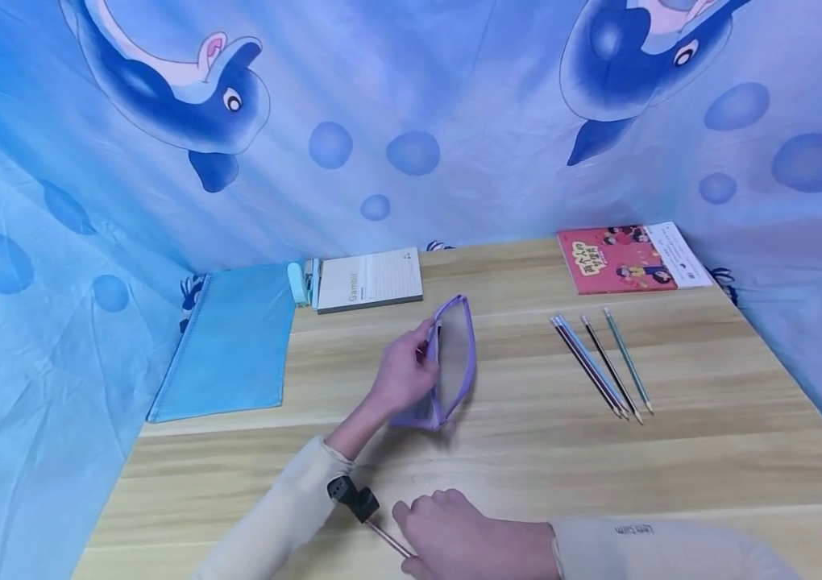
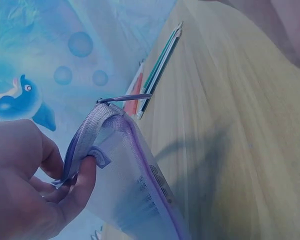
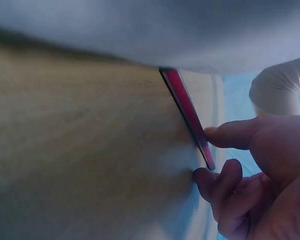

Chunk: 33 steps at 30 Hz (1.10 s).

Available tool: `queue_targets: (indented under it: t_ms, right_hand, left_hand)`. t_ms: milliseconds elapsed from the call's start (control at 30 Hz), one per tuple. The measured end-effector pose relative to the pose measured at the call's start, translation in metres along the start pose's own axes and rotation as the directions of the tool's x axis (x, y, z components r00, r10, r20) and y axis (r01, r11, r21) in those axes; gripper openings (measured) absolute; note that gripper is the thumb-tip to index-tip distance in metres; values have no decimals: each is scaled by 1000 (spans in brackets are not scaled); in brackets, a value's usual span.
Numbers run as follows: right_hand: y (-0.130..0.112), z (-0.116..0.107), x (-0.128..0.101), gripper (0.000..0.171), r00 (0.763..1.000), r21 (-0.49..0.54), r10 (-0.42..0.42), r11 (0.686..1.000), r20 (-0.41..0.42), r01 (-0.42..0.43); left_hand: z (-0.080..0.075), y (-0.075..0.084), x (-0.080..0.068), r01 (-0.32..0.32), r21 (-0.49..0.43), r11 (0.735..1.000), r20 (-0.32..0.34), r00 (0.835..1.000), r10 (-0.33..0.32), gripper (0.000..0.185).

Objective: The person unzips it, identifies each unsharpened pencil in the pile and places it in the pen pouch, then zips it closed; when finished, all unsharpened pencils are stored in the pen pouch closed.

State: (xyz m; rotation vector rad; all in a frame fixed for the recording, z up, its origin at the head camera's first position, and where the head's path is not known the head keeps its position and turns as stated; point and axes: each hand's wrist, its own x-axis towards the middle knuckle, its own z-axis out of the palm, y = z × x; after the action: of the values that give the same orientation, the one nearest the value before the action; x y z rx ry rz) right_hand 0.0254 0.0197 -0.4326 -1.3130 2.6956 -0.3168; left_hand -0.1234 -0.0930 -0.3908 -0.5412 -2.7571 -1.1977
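My left hand (image 1: 418, 358) pinches the open rim of a purple mesh pencil pouch (image 1: 454, 362), which stands on its edge at the middle of the wooden table (image 1: 708, 451). In the left wrist view the left hand (image 2: 75, 170) has thumb and fingers on the zip edge of the pouch (image 2: 125, 185). Near the table's front edge my right hand (image 1: 414, 536) holds a thin pencil (image 1: 388, 538). In the right wrist view the right hand (image 3: 210, 152) pinches the reddish pencil (image 3: 186, 107) between thumb and forefinger, low over the wood.
Several pencils (image 1: 599, 362) lie side by side to the right of the pouch, and show as pencils (image 2: 160, 65) in the left wrist view. At the back lie a red book (image 1: 628, 258), a lined notepad (image 1: 371, 280) and a blue zip folder (image 1: 230, 342). Blue dolphin cloth surrounds the table.
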Motion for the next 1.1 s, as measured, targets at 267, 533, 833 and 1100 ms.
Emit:
queue_targets:
  t_ms: [267, 533, 833, 1100]
  right_hand:
    - [11, -5, 1, 24, 998, 28, 46, 999, 42, -47]
    - [54, -34, -14, 23, 989, 394, 110, 909, 94, -138]
    - [119, -82, -19, 15, 981, 773, 180, 612, 65, -164]
    - [107, -54, -22, 13, 984, 638, 176, 756, 17, -146]
  left_hand:
    - [-2, -2, -1, 19, -4, 1000, 13, 1000, -19, 67]
    - [-5, -3, -2, 22, 0, 1000, 6, 1000, -22, 67]
    - [-6, -3, -3, 40, -42, 998, 2, 999, -40, 65]
    - [-6, -3, -3, 39, -61, 997, 3, 999, -38, 67]
